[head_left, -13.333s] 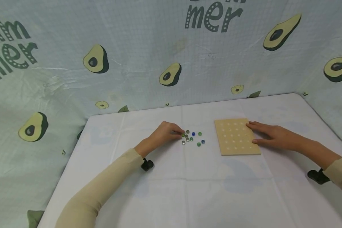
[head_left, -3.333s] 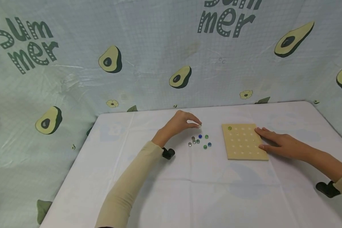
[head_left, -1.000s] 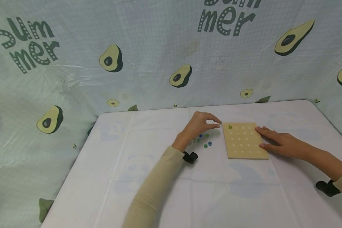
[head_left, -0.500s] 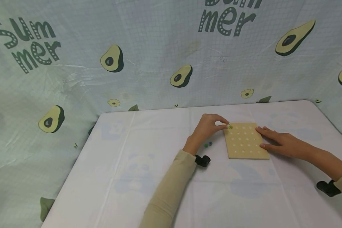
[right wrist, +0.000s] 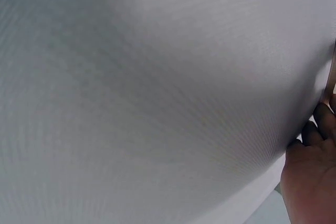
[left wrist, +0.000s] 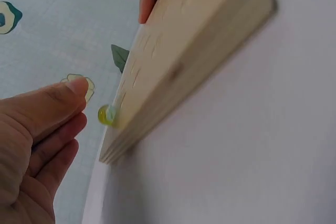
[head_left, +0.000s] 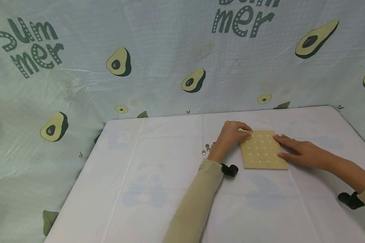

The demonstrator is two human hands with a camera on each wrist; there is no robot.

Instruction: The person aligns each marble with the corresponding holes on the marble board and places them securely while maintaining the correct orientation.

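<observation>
My left hand (head_left: 231,136) is over the far left corner of the square wooden board (head_left: 263,162), which has rows of shallow dimples. Between its thumb and fingertips it pinches a small clear glass marble (head_left: 251,132), mostly covered by the fingers. In the left wrist view, a yellow-green marble (left wrist: 106,114) sits in a dimple at the board's corner, just beyond the fingertips; the head view has it behind the hand. My right hand (head_left: 304,152) rests along the board's right edge with fingers extended.
Several loose glass marbles (head_left: 207,146) lie on the white-covered table (head_left: 134,216) left of the board, partly hidden behind my left wrist. A fabric backdrop (head_left: 158,50) printed with avocados rises behind the table's far edge.
Earlier the yellow-green marble came onto the board's corner dimple. My left hand picked up a clear marble from the group and carried it right, over the board. The right hand stays put.
</observation>
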